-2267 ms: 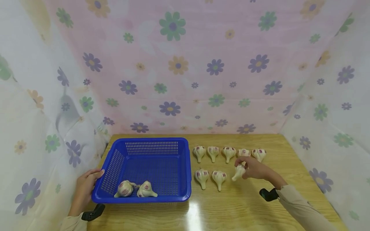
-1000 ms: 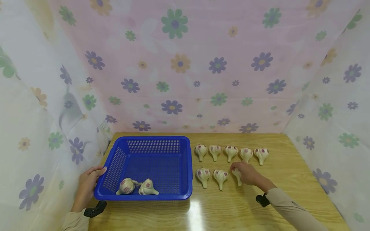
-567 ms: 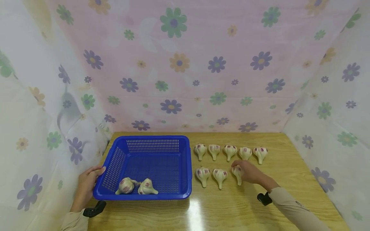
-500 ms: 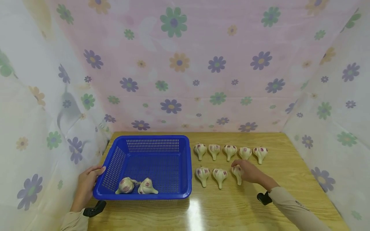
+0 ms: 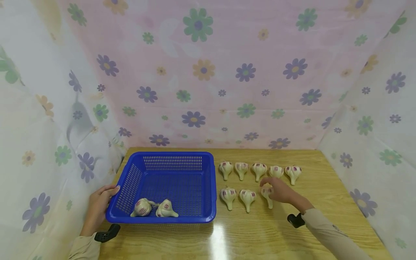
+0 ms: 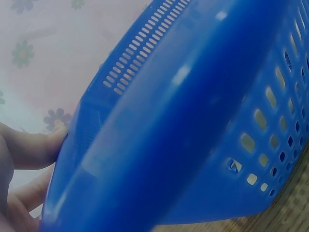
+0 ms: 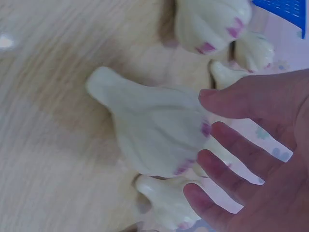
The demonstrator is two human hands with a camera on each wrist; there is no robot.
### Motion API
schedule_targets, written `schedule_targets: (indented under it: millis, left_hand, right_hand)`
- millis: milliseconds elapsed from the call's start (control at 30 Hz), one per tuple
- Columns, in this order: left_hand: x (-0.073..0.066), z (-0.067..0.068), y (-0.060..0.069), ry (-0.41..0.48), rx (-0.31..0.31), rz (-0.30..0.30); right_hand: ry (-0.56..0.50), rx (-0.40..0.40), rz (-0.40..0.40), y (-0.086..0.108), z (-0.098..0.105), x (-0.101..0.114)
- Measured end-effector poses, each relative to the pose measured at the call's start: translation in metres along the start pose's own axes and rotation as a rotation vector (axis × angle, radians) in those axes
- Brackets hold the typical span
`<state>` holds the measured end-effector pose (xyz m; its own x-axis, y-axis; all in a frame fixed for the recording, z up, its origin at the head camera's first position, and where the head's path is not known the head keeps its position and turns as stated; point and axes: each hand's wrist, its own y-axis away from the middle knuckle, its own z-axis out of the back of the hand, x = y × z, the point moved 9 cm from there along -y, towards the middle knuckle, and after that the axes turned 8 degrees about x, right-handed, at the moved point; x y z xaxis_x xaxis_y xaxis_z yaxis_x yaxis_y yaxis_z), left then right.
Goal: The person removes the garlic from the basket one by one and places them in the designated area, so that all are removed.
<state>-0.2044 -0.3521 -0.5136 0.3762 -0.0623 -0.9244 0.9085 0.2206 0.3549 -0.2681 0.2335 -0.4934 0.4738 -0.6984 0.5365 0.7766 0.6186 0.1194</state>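
Observation:
My left hand (image 5: 98,206) grips the left rim of a blue plastic basket (image 5: 212,196), its thumb over the edge. Inside the basket, at the near side, lie two garlic bulbs, one rounder garlic bulb (image 5: 142,207) and one with its stem to the right (image 5: 166,208). At the right, my right hand (image 5: 282,190) hovers over a garlic bulb (image 7: 154,125) lying on the table. In the right wrist view its fingers are spread and loosely bent beside the bulb's purple-marked end, not closed round it. Two more bulbs (image 5: 228,196) lie in the same row.
Behind that row, several garlic bulbs (image 5: 259,170) form a second row, stems toward me. The wooden table (image 5: 260,238) is walled by flowered cloth (image 5: 221,72) at the back and both sides. A black wrist camera (image 5: 295,220) sits on the right wrist.
My right hand has brought a garlic bulb down to the table, straightened it stem-forward in line with the front row, then loosened its fingers from it. The left hand keeps its hold on the basket.

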Motion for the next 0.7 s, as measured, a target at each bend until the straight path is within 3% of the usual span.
schedule_targets:
  millis: [267,433,700]
  left_hand:
    - [0.001,0.001,0.000,0.012,-0.002,0.004]
    - [0.000,0.001,-0.001,0.017,-0.005,0.003]
    - [-0.001,0.001,-0.001,0.024,-0.027,0.001]
  right_hand:
    - [-0.038,-0.045,0.050,-0.012,0.021,0.023]
    - [-0.131,-0.026,0.052,-0.023,0.027,0.040]
    - [-0.196,0.002,0.148,-0.045,0.028,0.073]
